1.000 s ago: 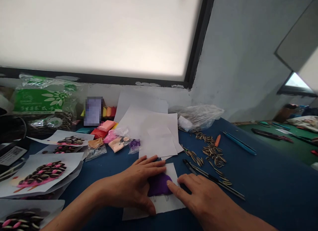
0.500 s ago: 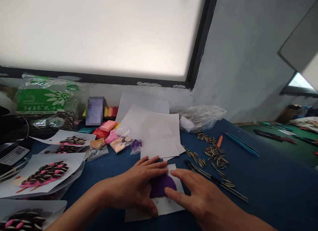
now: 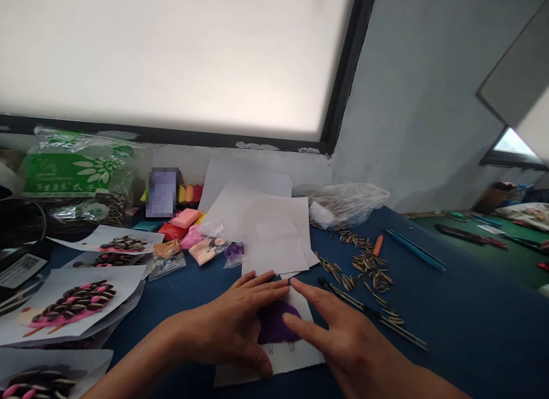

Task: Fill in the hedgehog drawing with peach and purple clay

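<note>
Flattened purple clay (image 3: 274, 326) covers part of a drawing on a small white paper (image 3: 295, 359); two little drawn feet show below its lower edge. My left hand (image 3: 240, 316) lies over the paper's left side, fingers stretched out, its thumb at the lower left and its palm edge against the clay. From the right, my right hand (image 3: 334, 327) reaches in with thumb and index finger apart. Its thumb tip rests on the clay's right part, and the index fingertip is at the paper's top edge, close to the left fingertips. The remaining right fingers are hidden.
Sunflower seeds (image 3: 371, 270), a black pen (image 3: 377, 316), an orange clay stick (image 3: 378, 245) and a blue pen (image 3: 416, 250) lie to the right. Blank sheets (image 3: 274, 233) and bagged clay (image 3: 203, 250) are behind. Finished seed pictures (image 3: 77, 307) and a seed bag (image 3: 77, 176) stand left.
My right index finger has moved up and left to the paper's top edge, and the thumb has shifted slightly up over the clay. My left hand has hardly moved.
</note>
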The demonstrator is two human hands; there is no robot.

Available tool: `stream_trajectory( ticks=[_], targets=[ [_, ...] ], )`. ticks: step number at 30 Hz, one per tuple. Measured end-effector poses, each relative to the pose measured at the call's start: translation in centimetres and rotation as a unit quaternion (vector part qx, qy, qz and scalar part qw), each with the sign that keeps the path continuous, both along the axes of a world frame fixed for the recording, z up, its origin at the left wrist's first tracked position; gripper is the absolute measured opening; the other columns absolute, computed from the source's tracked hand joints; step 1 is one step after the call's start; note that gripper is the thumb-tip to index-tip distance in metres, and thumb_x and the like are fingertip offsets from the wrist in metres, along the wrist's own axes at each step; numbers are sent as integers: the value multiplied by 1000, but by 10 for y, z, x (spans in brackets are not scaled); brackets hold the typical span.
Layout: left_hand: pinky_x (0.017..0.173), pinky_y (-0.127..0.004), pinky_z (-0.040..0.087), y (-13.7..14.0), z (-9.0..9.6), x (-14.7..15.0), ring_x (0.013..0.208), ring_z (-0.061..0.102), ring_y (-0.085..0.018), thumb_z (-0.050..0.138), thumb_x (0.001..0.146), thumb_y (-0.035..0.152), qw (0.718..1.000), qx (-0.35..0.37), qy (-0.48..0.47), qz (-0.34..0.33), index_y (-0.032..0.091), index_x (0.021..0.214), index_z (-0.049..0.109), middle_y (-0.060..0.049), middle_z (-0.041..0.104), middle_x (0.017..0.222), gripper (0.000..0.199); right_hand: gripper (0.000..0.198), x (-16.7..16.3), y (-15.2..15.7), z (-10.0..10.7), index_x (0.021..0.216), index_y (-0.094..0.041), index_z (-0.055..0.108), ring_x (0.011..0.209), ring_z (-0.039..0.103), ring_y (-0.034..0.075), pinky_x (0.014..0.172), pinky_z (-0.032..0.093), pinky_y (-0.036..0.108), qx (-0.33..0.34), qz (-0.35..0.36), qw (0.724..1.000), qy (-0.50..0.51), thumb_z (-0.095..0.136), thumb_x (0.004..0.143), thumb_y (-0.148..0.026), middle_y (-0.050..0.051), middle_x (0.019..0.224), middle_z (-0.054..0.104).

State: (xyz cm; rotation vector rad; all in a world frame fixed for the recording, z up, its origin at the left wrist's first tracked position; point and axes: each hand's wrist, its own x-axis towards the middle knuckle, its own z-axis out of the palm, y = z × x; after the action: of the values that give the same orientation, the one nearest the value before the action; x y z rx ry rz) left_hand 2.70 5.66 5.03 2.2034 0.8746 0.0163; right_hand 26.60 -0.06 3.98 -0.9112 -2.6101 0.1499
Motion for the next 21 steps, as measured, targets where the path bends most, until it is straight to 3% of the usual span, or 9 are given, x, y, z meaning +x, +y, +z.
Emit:
stream_trajectory(
  ticks=[4,7,15,21],
  targets=[
    [120,-56,3,2,-2,0,151,1,-30,82,70,48,1000,5,10,-1,25,154,26,-5,23,162,103,23,-1,2,0,99,-17,67,109,62,23,88,53,36,-40,-46,993,103,50,90,-5,14,119,63],
    [120,-56,5,2,-3,1,151,0,-31,81,70,49,1000,2,13,4,24,154,27,-6,22,162,103,14,-5,5,-3,82,-18,65,86,62,18,77,52,31,-101,-60,985,125,61,86,-5,5,93,64],
    [120,-57,3,3,-2,2,150,3,-32,83,68,49,1000,5,6,-7,28,154,28,-4,25,162,104,25,-17,9,0,77,-18,61,94,59,19,85,48,31,-179,-77,969,153,76,71,2,2,97,61],
    [119,-59,2,3,-3,3,150,5,-34,83,70,46,1000,-4,-23,-10,34,152,31,-2,23,162,98,15,-24,20,3,79,-18,64,91,59,18,83,49,30,-202,-81,954,208,61,90,-9,3,91,60]
  ],
)
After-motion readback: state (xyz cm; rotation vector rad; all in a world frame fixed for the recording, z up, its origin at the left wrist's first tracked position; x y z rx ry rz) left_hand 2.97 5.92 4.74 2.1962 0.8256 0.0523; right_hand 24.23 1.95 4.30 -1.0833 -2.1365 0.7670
